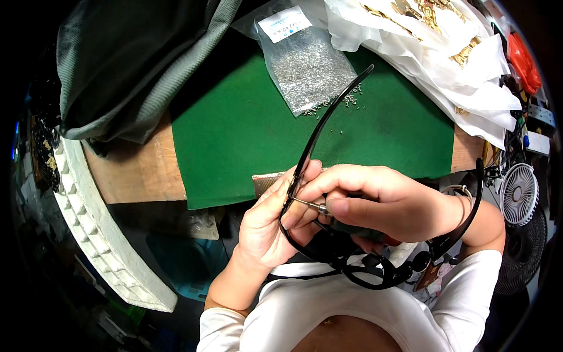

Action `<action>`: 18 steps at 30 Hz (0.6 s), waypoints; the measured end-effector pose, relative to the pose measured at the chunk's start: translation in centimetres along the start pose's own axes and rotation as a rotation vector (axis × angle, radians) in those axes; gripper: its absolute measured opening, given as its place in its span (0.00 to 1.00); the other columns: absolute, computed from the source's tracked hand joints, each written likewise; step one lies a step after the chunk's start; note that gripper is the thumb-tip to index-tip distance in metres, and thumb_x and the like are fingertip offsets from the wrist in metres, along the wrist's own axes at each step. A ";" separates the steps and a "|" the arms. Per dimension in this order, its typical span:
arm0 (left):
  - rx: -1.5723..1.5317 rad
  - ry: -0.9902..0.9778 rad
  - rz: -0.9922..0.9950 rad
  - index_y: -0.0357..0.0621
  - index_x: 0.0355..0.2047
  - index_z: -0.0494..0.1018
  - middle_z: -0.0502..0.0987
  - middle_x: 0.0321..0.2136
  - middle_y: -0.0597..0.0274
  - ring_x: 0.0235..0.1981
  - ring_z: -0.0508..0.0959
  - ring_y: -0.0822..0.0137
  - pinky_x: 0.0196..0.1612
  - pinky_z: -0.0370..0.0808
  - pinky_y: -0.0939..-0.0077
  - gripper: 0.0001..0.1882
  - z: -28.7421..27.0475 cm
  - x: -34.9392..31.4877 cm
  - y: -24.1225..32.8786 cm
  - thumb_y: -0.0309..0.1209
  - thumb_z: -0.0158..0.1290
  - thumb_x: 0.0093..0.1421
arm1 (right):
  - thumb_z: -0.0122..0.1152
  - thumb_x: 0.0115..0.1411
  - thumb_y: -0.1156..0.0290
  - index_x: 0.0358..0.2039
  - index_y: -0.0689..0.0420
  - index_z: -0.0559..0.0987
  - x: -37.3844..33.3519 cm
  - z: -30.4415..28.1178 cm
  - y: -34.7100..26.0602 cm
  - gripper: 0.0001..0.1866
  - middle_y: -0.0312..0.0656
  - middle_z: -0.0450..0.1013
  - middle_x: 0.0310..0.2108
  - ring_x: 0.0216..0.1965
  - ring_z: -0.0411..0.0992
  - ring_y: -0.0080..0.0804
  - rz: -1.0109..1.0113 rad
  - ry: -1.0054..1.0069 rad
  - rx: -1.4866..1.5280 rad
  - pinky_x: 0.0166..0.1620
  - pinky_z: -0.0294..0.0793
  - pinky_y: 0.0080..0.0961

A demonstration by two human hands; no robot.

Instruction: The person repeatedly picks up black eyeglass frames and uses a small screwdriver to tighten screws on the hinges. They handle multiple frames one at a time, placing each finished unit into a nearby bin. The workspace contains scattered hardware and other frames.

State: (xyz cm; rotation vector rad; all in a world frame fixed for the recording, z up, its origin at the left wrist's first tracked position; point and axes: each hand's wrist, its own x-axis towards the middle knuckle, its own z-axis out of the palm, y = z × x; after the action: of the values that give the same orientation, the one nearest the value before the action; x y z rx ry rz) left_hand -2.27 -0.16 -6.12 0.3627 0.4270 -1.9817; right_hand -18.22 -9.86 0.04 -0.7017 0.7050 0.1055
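Observation:
My left hand (264, 226) is closed around a black eyeglasses frame (312, 141), gripping it near a temple hinge. One temple arm points up and away over the mat; the front of the frame hangs below my hands, close to my body. The other temple rises beside my right forearm. My right hand (384, 202) is closed on a screwdriver (315, 206) whose thin metal shaft points left, its tip at the hinge by my left fingers. Most of the handle is hidden by my right hand. Past the upright temple lies a clear bag of tiny metal screws (305, 73).
A green mat (229, 141) covers the wooden table (132, 173). Loose screws (350, 100) lie beside the bag. White wrapping (410, 70) with gold-coloured parts sits far right, and dark fabric (135, 58) far left. A small white fan (519, 193) stands at right.

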 end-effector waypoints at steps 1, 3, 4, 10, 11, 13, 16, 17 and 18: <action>0.039 0.031 0.014 0.38 0.50 0.60 0.67 0.21 0.66 0.21 0.62 0.78 0.35 0.65 0.77 0.21 0.5 0.0 -0.2 0.34 0.43 0.58 | 0.43 0.59 0.68 0.42 0.58 0.67 0.1 0.0 0.0 0.12 0.34 0.69 0.24 0.14 0.63 0.15 0.047 -0.004 0.068 0.14 0.61 0.11; 0.071 0.043 0.021 0.38 0.51 0.59 0.68 0.22 0.66 0.20 0.61 0.79 0.35 0.65 0.78 0.22 0.6 0.0 -0.2 0.34 0.44 0.58 | 0.43 0.58 0.67 0.43 0.59 0.65 0.2 0.0 0.4 0.13 0.35 0.69 0.25 0.14 0.63 0.15 0.067 0.007 0.101 0.13 0.60 0.11; 0.065 0.025 0.014 0.38 0.51 0.59 0.68 0.22 0.66 0.20 0.61 0.79 0.35 0.65 0.78 0.22 0.1 0.0 -0.1 0.34 0.44 0.57 | 0.43 0.58 0.67 0.43 0.60 0.64 0.2 -0.1 0.9 0.14 0.35 0.69 0.25 0.14 0.63 0.16 0.040 0.021 0.067 0.13 0.60 0.11; 0.085 -0.042 0.014 0.38 0.50 0.59 0.66 0.20 0.69 0.19 0.59 0.79 0.33 0.64 0.81 0.22 -0.2 0.4 -0.1 0.36 0.44 0.58 | 0.44 0.58 0.65 0.42 0.64 0.59 0.2 0.0 1.0 0.17 0.37 0.69 0.26 0.15 0.63 0.17 0.071 0.049 0.154 0.13 0.61 0.12; 0.109 -0.014 0.019 0.38 0.50 0.60 0.65 0.20 0.70 0.19 0.59 0.79 0.33 0.63 0.81 0.22 -0.1 0.4 -0.1 0.36 0.44 0.58 | 0.44 0.57 0.64 0.41 0.64 0.58 0.2 0.0 1.1 0.18 0.37 0.69 0.26 0.15 0.63 0.17 0.069 0.053 0.140 0.13 0.61 0.12; 0.150 0.035 0.016 0.38 0.50 0.60 0.64 0.19 0.70 0.19 0.59 0.79 0.31 0.63 0.82 0.22 -0.1 0.4 0.0 0.36 0.44 0.58 | 0.44 0.57 0.64 0.41 0.64 0.59 0.3 0.0 1.2 0.17 0.38 0.69 0.25 0.14 0.63 0.17 0.031 0.062 0.127 0.13 0.61 0.12; 0.191 0.102 0.011 0.37 0.50 0.60 0.62 0.18 0.71 0.19 0.60 0.79 0.31 0.63 0.82 0.21 0.3 0.5 0.0 0.36 0.41 0.59 | 0.44 0.57 0.64 0.41 0.65 0.59 0.4 0.1 1.5 0.18 0.37 0.69 0.24 0.14 0.63 0.17 0.013 0.090 0.112 0.13 0.61 0.12; 0.197 0.129 0.014 0.37 0.50 0.60 0.62 0.18 0.71 0.20 0.61 0.79 0.32 0.64 0.82 0.20 0.5 0.6 -0.1 0.36 0.39 0.61 | 0.44 0.57 0.64 0.41 0.65 0.59 0.4 0.1 1.6 0.18 0.37 0.69 0.24 0.14 0.63 0.17 0.013 0.101 0.106 0.13 0.61 0.12; 0.186 0.101 0.027 0.37 0.50 0.60 0.63 0.19 0.70 0.21 0.61 0.78 0.33 0.65 0.82 0.20 0.5 0.7 -0.2 0.36 0.38 0.61 | 0.45 0.58 0.64 0.41 0.65 0.59 0.4 0.0 1.6 0.18 0.37 0.69 0.24 0.14 0.63 0.17 0.004 0.078 0.112 0.13 0.60 0.12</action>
State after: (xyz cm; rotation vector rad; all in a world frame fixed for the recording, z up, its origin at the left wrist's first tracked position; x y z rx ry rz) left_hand -2.73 -0.85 -5.90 0.5849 0.3003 -1.9881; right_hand -18.38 -8.69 -1.12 -0.5997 0.7806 0.0425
